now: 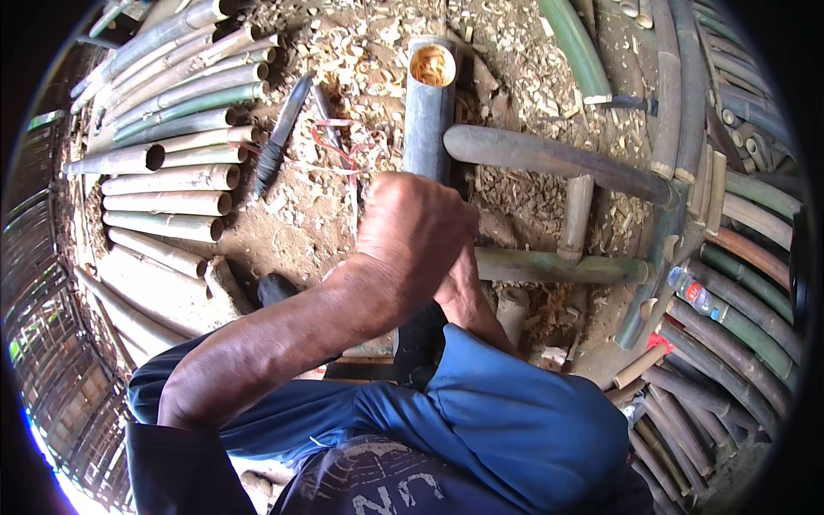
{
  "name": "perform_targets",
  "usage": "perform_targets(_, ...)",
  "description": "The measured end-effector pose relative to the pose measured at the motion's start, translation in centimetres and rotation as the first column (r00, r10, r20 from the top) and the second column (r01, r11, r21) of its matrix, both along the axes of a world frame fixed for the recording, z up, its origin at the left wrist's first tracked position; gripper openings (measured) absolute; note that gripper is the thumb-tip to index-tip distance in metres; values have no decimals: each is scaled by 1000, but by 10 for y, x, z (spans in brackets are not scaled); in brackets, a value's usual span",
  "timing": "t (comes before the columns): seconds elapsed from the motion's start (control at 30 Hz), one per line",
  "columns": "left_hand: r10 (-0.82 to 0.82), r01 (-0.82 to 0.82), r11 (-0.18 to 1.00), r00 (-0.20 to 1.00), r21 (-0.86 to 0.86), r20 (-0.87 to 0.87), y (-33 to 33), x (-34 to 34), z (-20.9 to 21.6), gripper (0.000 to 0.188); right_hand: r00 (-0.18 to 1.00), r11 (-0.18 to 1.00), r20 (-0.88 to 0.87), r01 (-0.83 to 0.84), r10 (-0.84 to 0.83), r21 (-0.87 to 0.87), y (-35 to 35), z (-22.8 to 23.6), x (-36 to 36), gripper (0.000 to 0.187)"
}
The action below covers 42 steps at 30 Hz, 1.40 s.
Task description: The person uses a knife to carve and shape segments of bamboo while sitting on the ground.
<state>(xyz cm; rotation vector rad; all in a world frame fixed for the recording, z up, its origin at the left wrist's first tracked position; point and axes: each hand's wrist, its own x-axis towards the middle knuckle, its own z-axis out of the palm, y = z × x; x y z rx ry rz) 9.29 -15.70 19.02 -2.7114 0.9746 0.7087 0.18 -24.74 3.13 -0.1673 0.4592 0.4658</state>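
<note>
An upright section of grey-green bamboo (428, 120) is seen end-on from above, its open top showing a pale, fibrous hollow; the long axis runs from that open mouth straight down toward the person's lap, so that in the picture it points almost directly at the hands. The left hand (412, 236) is set over the lower part of the culm, directly below the open end, with its back turned to the camera. Its fingers are curled into a closed fist, but what is enclosed cannot be told, since the palm side is hidden. The right hand (463, 296) is tucked under and behind the left one, just below it, and is largely covered; whether its fingers are closed cannot be told. The left hand is therefore the nearer of the two to the culm's open mouth. A long, dark, rounded club (549, 159) lies across the ground to the right, its blunt end just beside the culm. A dark-handled knife (281, 133) rests among shavings to the left, well apart from both hands, near a stack of cut bamboo lengths (172, 154)
</note>
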Motion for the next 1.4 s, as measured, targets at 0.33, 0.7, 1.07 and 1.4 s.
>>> perform_targets(0.33,-307,111,818,914,-564,-265,23,-67,-25,17,754,420,-11,-377,656,-826,-65,18,-32,27)
perform_targets(0.7,129,-342,516,937,-786,-323,-61,-10,-135,103,376,-737,-645,472,665,-484,-129,36,82,29)
perform_targets(1.07,227,-536,448,843,-716,-489,-36,-1,-129,95,299,-756,-697,324,652,-568,-87,46,104,28)
perform_targets(1.4,-10,-455,328,875,-828,-484,-41,9,-126,87,503,-765,-598,237,624,-599,-120,40,86,42)
